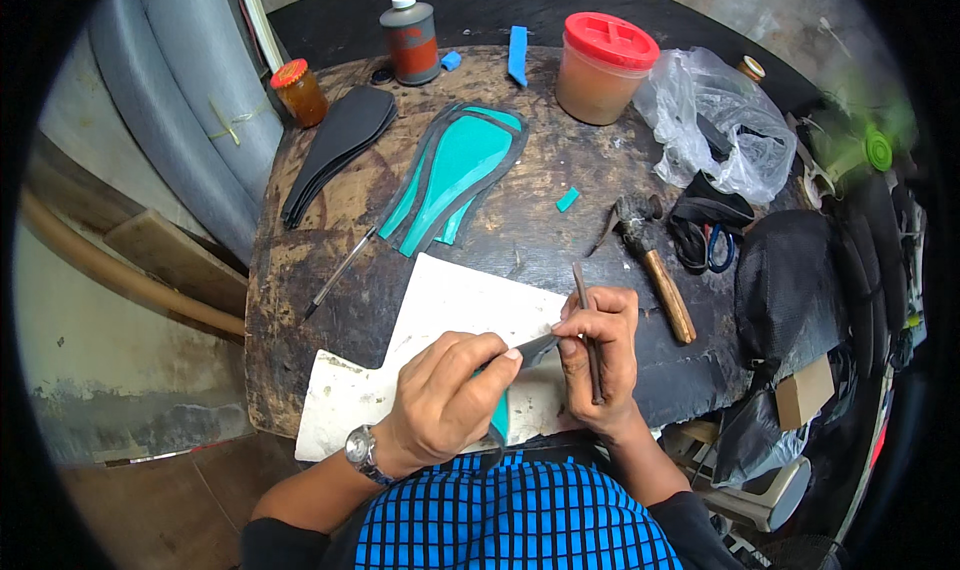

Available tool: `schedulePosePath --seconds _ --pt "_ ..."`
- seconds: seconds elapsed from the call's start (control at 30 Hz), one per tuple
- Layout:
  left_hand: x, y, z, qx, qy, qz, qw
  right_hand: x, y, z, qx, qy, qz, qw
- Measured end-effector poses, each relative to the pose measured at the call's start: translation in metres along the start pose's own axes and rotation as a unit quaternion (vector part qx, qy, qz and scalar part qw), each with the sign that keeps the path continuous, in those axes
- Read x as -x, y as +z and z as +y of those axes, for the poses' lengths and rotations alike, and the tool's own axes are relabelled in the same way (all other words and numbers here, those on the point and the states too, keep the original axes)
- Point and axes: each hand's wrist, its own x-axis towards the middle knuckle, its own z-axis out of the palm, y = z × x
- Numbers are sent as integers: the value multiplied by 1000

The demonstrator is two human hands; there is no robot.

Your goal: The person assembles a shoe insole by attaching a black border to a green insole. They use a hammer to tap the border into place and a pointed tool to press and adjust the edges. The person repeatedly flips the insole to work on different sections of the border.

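A teal shoe piece with a dark edge strip (515, 380) sits between both hands at the near edge of the worktop (300, 260), held over a white cutting slab (450, 310). The left hand (445, 400) is closed around the piece, fingers curled on top and thumb tip pressing the dark strip. The right hand (600, 355) pinches the strip's end with its fingertips and also grips a thin dark stick-like tool (588, 330), which stands nearly upright through the fist. A wristwatch (362, 450) is on the left wrist.

Further out on the worktop lie a stack of teal and grey insole shapes (455, 175), a pile of black insole shapes (335, 145), a slim awl (340, 270) and a wooden-handled hammer (655, 265). At the far edge stand a red-lidded tub (600, 70), a grey bottle with a white cap (410, 40) and a small orange jar (298, 92), with a clear plastic bag (715, 125) to the right
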Motion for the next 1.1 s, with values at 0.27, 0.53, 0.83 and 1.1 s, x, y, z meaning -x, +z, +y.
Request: schedulePosePath --seconds 0.27,0.53,0.83,1.1 --pt "-12 -17 11 -123 119 -14 985 3 -1 -4 -42 -36 34 998" --pt "-14 -19 3 -98 130 -80 983 11 1 2 -35 8 46 998" --pt "6 5 -16 96 -271 -127 949 17 2 6 -136 101 56 984" --pt "21 12 -21 -10 -251 -221 942 21 6 10 20 34 -106 994"
